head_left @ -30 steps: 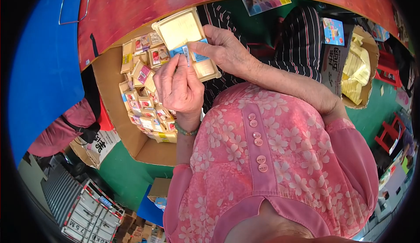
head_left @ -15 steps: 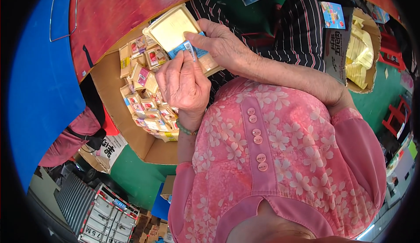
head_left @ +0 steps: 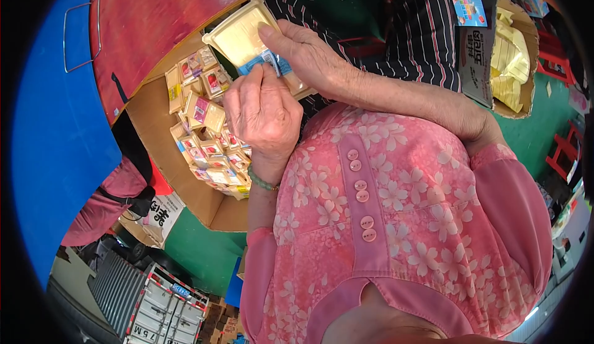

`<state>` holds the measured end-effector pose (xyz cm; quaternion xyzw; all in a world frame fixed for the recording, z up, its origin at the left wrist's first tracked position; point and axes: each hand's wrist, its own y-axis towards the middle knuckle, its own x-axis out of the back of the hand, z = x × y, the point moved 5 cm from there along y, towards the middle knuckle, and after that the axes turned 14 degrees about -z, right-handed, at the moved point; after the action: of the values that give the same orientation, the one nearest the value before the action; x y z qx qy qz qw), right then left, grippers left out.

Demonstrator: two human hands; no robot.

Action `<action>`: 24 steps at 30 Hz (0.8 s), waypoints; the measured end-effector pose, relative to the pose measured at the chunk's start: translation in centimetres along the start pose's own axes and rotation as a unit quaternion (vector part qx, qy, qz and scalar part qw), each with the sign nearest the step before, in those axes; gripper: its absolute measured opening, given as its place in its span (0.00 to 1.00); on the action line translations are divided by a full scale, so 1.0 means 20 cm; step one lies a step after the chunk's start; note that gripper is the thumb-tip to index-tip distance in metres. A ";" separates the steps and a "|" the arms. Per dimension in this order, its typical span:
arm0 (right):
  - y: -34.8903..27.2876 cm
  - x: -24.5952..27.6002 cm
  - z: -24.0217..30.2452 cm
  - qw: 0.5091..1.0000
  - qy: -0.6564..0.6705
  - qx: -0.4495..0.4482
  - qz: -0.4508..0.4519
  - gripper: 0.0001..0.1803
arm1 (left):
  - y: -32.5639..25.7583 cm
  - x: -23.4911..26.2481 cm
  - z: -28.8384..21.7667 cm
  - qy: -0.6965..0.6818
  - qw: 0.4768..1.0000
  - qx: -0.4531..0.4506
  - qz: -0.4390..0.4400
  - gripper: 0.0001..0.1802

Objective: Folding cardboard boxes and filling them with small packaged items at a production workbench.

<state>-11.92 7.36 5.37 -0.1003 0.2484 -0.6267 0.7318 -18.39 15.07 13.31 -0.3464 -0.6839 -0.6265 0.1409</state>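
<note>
A shallow, pale-yellow plastic pack (head_left: 243, 33) with a rectangular face is tilted above the edge of a cardboard box. Gripping its right side is my right hand (head_left: 312, 54), thumb laid across the face and the other fingers hidden behind. Across the lower part of the pack runs a blue label (head_left: 250, 65). My left hand (head_left: 263, 112) has its fingers bent and pinched together on that label, covering much of it. Beneath and left of the pack, the cardboard box (head_left: 148, 121) holds a heap of similar small packs (head_left: 207, 112) with coloured labels.
A red table (head_left: 161, 16) spans the upper left, beside a blue surface (head_left: 49, 127) with a wire handle. On the right stands another carton (head_left: 475, 65) with yellow wrapping (head_left: 510, 62). Red stools (head_left: 563, 152) are at the far right; a truck (head_left: 164, 313) is lower left.
My left fingers have moved slightly up and right over the blue label, hiding its printed white patch. My right hand keeps its hold on the pack. The view has shifted a little.
</note>
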 end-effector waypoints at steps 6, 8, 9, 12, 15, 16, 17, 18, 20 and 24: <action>-0.01 -0.03 -0.01 0.998 -0.039 0.013 0.051 0.23 | 0.00 0.00 0.00 0.005 1.000 -0.008 0.013 0.10; 0.00 -0.03 -0.01 0.998 -0.029 0.021 0.048 0.22 | 0.00 0.00 0.00 0.014 1.000 -0.012 0.019 0.11; 0.00 -0.03 -0.02 0.998 -0.028 0.020 0.047 0.22 | 0.01 0.00 0.00 0.014 1.000 -0.013 0.020 0.11; 0.02 -0.03 -0.03 0.996 -0.044 0.064 0.032 0.20 | 0.02 0.00 0.00 0.016 0.999 -0.014 0.037 0.10; 0.04 -0.02 -0.04 0.993 -0.093 0.058 0.034 0.18 | 0.01 -0.01 0.00 0.021 0.998 -0.025 0.046 0.10; 0.05 -0.02 -0.06 0.992 -0.104 0.067 0.027 0.18 | 0.01 -0.03 0.00 0.023 0.997 -0.012 0.075 0.11; 0.06 -0.02 -0.07 0.990 -0.115 0.076 0.021 0.18 | 0.01 -0.04 0.01 0.025 0.994 0.001 0.104 0.11; 0.06 -0.02 -0.07 0.990 -0.115 0.076 0.020 0.18 | 0.01 -0.04 0.01 0.025 0.994 0.001 0.105 0.11; 0.08 -0.01 -0.09 0.991 -0.126 0.051 0.011 0.18 | 0.00 -0.06 0.02 0.026 0.986 0.017 0.164 0.13; 0.12 0.03 -0.03 0.996 -0.060 -0.006 -0.058 0.23 | 0.02 -0.10 -0.03 -0.006 0.985 0.009 0.172 0.14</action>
<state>-10.15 7.30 3.62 -0.1562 0.2017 -0.6598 0.7068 -16.93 13.83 12.42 -0.4609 -0.6208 -0.5845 0.2459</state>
